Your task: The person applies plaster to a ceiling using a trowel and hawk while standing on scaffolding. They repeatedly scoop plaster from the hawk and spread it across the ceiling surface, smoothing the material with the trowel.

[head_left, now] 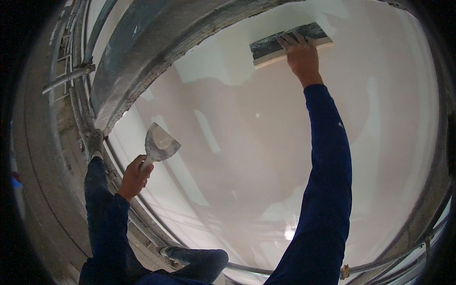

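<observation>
My right hand [304,61] reaches up and grips a wide finishing trowel [267,48], its dark blade back and pale edge lying against the wall. The fingers bend over the blade's upper side. My left hand [134,178] is closed round the handle of a putty knife [163,142]. Its flared blade points up, with pale compound smeared on the metal, and seems to be off the wall. The wall [247,118] is pinkish, with whiter patches of wet-looking compound near the top and whitish strips lower down.
A rough grey concrete beam [137,57] borders the wall at upper left. Scaffold tubes [71,78] stand on the left, and a metal rail [249,269] crosses the bottom. My bent leg [202,256] rests by the lower rail. A dusty grey floor [47,156] lies at far left.
</observation>
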Demonstrator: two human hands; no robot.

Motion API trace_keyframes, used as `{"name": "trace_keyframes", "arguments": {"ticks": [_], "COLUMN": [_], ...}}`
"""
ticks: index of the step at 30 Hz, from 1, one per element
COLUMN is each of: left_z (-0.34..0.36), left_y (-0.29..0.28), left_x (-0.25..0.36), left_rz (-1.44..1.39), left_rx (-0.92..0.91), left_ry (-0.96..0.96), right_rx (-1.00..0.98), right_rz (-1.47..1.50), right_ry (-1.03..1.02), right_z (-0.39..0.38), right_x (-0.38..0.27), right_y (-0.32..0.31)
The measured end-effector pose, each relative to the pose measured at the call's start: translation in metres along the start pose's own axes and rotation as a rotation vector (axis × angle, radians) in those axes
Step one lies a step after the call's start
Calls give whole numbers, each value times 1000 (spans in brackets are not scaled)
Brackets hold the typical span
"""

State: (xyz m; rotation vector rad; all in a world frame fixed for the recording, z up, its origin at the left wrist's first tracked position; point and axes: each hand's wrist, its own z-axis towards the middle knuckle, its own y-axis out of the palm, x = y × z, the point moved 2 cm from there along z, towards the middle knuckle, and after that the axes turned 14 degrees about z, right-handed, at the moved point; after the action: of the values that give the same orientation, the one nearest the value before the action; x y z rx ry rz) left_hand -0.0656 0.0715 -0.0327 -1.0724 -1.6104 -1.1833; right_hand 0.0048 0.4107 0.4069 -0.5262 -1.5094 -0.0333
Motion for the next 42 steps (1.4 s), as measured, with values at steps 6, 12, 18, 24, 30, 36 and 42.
{"name": "trace_keyframes", "arguments": {"ticks": [6, 12, 18, 24, 30, 36, 42], "left_z": [2, 5, 27, 27, 30, 52, 69], "left_y": [8, 16, 13, 13, 10, -3, -5], "left_x": [-8, -25, -40, -50, -63, -88, -103], "left_rz": [16, 5, 111, 110, 159, 226, 236], "left_rx": [-32, -62, -22, -73, 21, -17, -54], "left_ry": [-7, 24, 60, 20, -1, 49, 80], "right_rx": [-139, -147, -218, -293, -466, -441, -504], "right_rz": [46, 134, 175, 254, 164, 215, 260], "right_ry": [72, 105, 136, 242, 265, 327, 495], "right_z": [-93, -192, -266, -386, -491, -568, -645], "right_x": [-8, -17, -25, -49, -59, -73, -112], "right_y": [-18, -52, -60, -83, -99, -118, -193]}}
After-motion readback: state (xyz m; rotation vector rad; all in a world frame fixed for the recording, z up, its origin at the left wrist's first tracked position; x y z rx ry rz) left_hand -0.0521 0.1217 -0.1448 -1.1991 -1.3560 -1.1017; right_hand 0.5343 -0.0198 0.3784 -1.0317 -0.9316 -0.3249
